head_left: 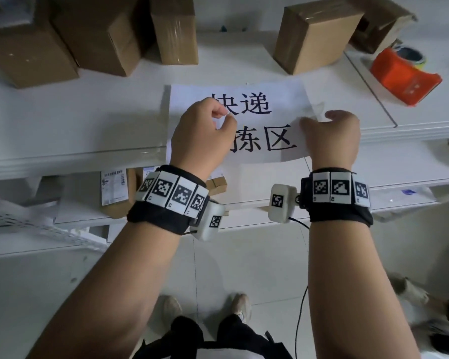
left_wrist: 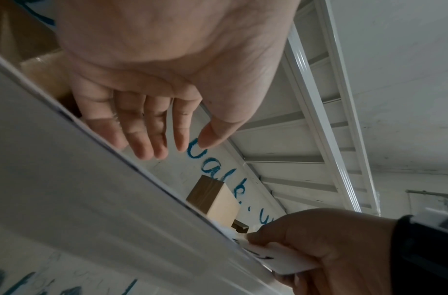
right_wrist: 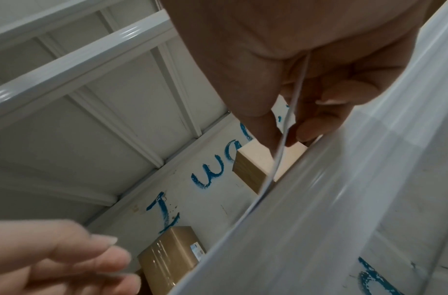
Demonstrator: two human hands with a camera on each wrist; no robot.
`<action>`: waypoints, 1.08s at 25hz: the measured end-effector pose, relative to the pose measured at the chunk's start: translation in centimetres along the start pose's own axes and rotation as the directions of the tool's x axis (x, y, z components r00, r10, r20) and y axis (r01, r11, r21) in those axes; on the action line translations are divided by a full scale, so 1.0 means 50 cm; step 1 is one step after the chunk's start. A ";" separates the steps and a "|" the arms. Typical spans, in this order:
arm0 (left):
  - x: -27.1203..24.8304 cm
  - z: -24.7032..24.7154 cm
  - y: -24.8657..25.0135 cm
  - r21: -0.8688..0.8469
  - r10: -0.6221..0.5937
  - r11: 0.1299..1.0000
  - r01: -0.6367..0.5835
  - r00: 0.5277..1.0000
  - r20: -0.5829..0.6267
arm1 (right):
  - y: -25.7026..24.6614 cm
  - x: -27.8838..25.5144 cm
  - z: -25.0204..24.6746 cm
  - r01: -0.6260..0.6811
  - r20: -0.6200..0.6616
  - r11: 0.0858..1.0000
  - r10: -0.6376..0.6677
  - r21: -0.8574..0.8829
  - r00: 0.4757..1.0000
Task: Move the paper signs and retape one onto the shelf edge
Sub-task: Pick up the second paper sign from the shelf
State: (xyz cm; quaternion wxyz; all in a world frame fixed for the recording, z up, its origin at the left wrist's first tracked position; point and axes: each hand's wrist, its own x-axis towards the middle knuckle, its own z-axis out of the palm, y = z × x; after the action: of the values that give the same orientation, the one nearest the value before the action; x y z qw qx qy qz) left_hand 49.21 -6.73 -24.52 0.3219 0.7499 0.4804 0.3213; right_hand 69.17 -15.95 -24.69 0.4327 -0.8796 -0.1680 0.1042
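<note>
A white paper sign (head_left: 257, 104) with large black characters lies flat on the white shelf top, its lower part hanging over the shelf's front edge (head_left: 75, 156). My right hand (head_left: 314, 120) pinches the sign's right edge between thumb and fingers; the right wrist view shows the thin sheet (right_wrist: 281, 151) running out of that pinch (right_wrist: 286, 135). My left hand (head_left: 223, 115) hovers over the sign's left half, fingers relaxed and holding nothing (left_wrist: 177, 147). A crumpled bit of clear tape (head_left: 319, 107) sticks out at the sign's right side.
An orange tape dispenser (head_left: 402, 79) sits on the shelf at the right. Cardboard boxes stand behind the sign at left (head_left: 94, 35) and right (head_left: 314, 35). More parcels (head_left: 114, 187) lie on the shelf below. Tiled floor and my feet are underneath.
</note>
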 end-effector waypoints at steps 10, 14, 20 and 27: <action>-0.017 -0.039 0.008 -0.009 -0.011 1.000 0.011 0.999 -0.048 | -0.067 -0.027 -0.046 0.229 -0.062 0.970 -0.225 0.079 0.972; -0.046 -0.036 0.055 -0.036 0.064 0.997 -0.065 0.998 -0.022 | -0.096 -0.045 -0.116 0.337 -0.248 0.930 -0.295 0.147 0.923; -0.063 -0.028 0.083 -0.083 0.010 0.996 -0.011 1.000 -0.011 | -0.089 -0.051 -0.201 0.408 -0.395 0.840 -0.259 0.359 0.881; -0.059 -0.076 0.066 -0.659 -0.396 0.656 0.369 0.911 0.116 | -0.078 -0.102 -0.220 0.396 -0.311 0.770 -0.268 0.500 0.912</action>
State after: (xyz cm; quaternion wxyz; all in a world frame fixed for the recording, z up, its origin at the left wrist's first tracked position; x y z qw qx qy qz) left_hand 46.94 -9.92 -20.19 0.6196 0.4600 0.4858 0.4106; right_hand 67.26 -23.67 -14.75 0.6955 -0.6785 -0.2349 -0.0289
